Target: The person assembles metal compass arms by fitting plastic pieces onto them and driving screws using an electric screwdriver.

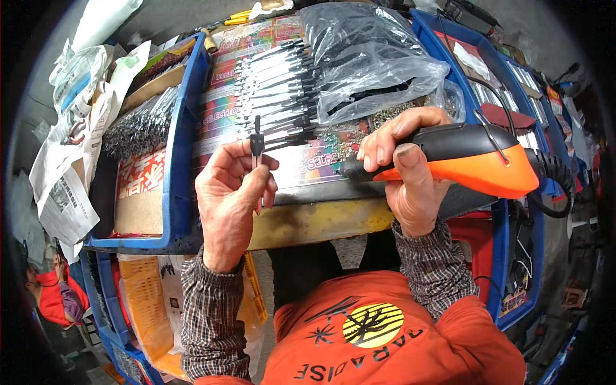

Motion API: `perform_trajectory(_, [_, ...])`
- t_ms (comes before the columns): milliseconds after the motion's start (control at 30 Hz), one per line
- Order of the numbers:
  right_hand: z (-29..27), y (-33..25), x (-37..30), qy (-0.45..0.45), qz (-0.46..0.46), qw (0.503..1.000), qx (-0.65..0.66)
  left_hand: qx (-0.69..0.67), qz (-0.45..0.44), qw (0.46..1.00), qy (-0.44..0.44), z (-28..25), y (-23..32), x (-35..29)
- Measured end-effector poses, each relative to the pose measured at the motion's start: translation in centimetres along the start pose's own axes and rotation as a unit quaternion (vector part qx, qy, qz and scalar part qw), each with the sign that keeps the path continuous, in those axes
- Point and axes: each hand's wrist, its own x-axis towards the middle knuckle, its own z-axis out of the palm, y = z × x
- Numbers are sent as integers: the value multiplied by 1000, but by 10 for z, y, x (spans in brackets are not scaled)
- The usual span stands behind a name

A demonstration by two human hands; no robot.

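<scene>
My left hand (226, 196) pinches a slim silver piece with a black plastic end (257, 145), upright between thumb and fingers. My right hand (416, 176) is wrapped round an orange and black electric screwdriver (471, 157), whose nose points left toward the held piece, apart from it. A coiled black cord (557, 174) runs from its rear. Beyond my left hand, many similar silver pieces with black ends (276, 93) lie in a stacked row on a colourful printed mat (218, 119). Small loose screws (340, 142) are scattered near the screwdriver's nose.
A clear plastic bag of black parts (366, 54) lies at the back of the bench. A blue bin (173, 192) with thin metal strips stands left, blue trays (443, 38) right. The bench's yellow edge (314, 224) is nearest me. Another person (58, 292) is at far left.
</scene>
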Motion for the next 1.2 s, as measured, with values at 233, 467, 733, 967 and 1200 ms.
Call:
perform_trajectory(233, [0, 8, 4, 0, -18, 1000, -4, -100, -55, 993, 0, -4, -12, -12])
perform_trajectory(467, [-1, 8, 5, 26, -4, 999, 29, 26, -20, 999, 13, 3, -17, -16])
perform_trajectory(733, [-1, 5, 11, 39, -34, 992, 115, 371, 280, 884, -49, 14, -23, -9])
perform_trajectory(967, [-8, 1, 16, 39, -28, 988, 148, 434, 330, 833, -96, 24, -36, -4])
perform_trajectory(1200, [-15, -5, 15, 34, -3, 995, 89, 463, 339, 812, -106, 32, -40, -2])
